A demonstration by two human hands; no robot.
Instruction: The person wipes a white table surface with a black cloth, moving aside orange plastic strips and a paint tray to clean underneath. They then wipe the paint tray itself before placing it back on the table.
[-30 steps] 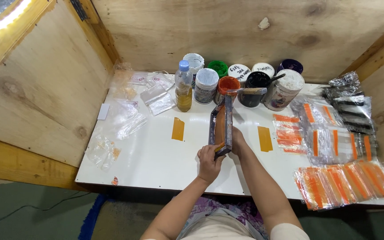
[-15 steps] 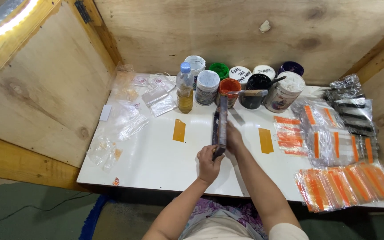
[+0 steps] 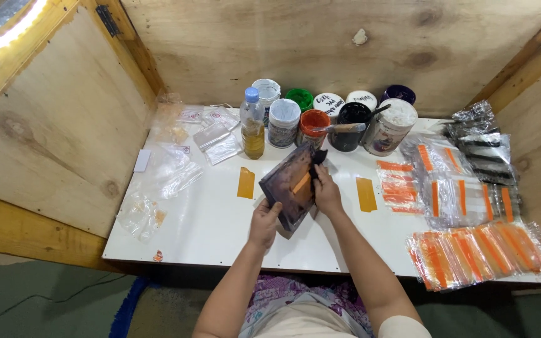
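Here, what we see, from the held thing outward:

Frame: we see a dark, stained flat frame [image 3: 289, 188] held up off the white table [image 3: 208, 231], tilted, its long axis running from the near corner by our left hand up and away toward the jars.
Orange piece: a small orange strip [image 3: 301, 183] lies against the frame's face, slanted, just left of our right fingers.
Left hand: our left hand [image 3: 264, 220] grips the frame's near lower edge, thumb on the face and fingers curled behind; it is the nearer hand to the bottom corner.
Right hand: our right hand [image 3: 328, 191] sits at the frame's right edge, fingers pressed together and bent onto the face beside the strip; whether they pinch the strip we cannot tell.
Arms: both forearms reach forward from the body, converging on the frame.
Around: two orange rectangles [image 3: 245, 183] lie flat either side, with a bottle [image 3: 252, 125] and paint jars [image 3: 283, 122] behind.
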